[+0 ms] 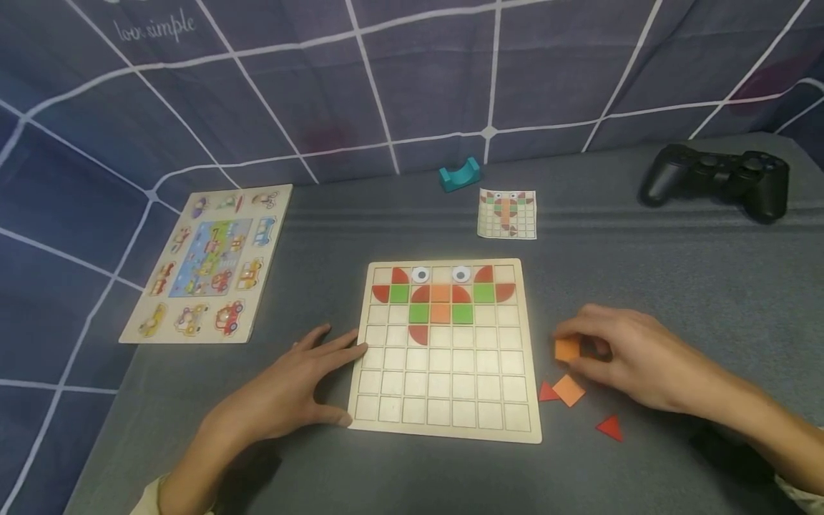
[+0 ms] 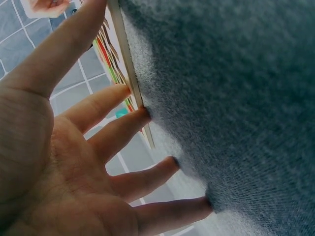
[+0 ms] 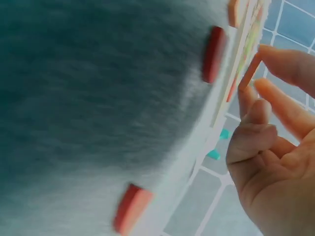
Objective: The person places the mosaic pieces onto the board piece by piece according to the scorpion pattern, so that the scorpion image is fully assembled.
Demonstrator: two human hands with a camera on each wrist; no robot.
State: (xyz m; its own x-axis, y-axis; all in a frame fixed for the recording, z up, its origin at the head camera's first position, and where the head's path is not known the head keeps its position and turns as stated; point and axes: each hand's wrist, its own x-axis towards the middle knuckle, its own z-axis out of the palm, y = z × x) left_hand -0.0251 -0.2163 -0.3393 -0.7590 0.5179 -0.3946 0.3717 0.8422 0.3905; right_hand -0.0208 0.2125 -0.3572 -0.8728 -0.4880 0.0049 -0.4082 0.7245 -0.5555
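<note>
A square wooden grid board (image 1: 444,379) lies on the table, its upper rows bearing red quarter-circle, green square and orange square tiles and two white eye tiles (image 1: 420,275). My left hand (image 1: 280,393) has its fingers spread, with thumb and fingertips at the board's left edge. To the right of the board, my right hand (image 1: 637,357) pinches an orange square tile (image 1: 566,350) between thumb and fingers, also seen edge-on as a thin tile (image 3: 250,71) in the right wrist view. Below it lie another orange square (image 1: 569,390) and two red triangles (image 1: 610,428).
Behind the board lies a small pattern card (image 1: 506,214) showing a similar picture, with a teal curved block (image 1: 460,175) near it. A picture puzzle board (image 1: 264,304) lies at left; a black game controller (image 1: 714,179) sits at the back right. Gridded dark cloth hangs behind.
</note>
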